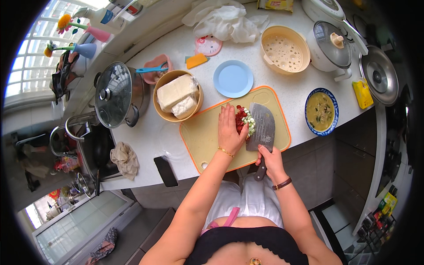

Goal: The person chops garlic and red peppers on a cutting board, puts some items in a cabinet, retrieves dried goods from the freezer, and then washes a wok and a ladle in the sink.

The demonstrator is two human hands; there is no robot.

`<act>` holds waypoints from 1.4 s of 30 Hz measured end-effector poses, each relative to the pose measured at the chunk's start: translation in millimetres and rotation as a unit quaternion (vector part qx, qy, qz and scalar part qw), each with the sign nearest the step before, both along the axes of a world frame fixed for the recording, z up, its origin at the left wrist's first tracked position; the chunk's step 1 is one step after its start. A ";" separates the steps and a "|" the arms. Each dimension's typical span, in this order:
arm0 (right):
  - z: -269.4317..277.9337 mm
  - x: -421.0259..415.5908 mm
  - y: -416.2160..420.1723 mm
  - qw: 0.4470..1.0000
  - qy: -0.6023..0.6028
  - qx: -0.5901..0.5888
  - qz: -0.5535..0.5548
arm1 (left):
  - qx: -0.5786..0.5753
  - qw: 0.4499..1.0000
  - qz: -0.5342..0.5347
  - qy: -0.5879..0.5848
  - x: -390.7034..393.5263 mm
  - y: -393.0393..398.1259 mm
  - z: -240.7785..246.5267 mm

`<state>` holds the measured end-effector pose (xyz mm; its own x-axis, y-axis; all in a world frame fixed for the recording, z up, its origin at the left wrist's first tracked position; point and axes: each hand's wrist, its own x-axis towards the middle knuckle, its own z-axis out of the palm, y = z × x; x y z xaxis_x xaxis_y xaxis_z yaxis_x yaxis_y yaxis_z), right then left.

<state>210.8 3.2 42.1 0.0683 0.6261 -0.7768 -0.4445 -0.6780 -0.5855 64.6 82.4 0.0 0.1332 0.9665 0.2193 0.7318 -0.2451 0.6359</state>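
Note:
My right hand [271,159] grips the dark handle of a cleaver [263,127], whose broad blade lies nearly flat over the right part of a yellow cutting board [205,140] with an orange rim. Against the blade's left edge sits a small heap of chopped pale green pieces [249,122]. Chopped red pieces [239,120] lie just left of them. My left hand [231,127] rests flat beside the heap with its fingers pointing away from me. Its thumb reaches across the near side of the pieces. Part of the heap is hidden under that hand.
Beyond the board are a light blue plate [233,79] and a tan bowl [157,106] of wrapped white blocks. A bowl of soup [320,111] stands right, near the counter edge. A lidded pot [114,96] and a phone [166,171] are left. A perforated steamer basket [285,49] sits farther back.

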 end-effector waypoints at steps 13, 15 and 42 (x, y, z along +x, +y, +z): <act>-0.5 -29.1 19.0 0.999 0.036 0.007 0.005 | 0.006 0.988 0.002 -0.155 25.5 12.2 5.2; 7.2 -27.0 26.8 0.999 0.044 0.015 -0.002 | 0.033 0.986 0.007 -0.162 29.6 21.9 11.4; 24.9 -12.5 162.8 0.969 -0.215 0.114 0.040 | 0.037 0.975 0.030 -0.217 15.1 172.7 -11.5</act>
<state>198.3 165.9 67.1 0.2999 0.7951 -0.5272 -0.0776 -0.5304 -0.8442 79.7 255.0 -11.6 -0.0439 0.9492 0.3117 0.4119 -0.2670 0.8712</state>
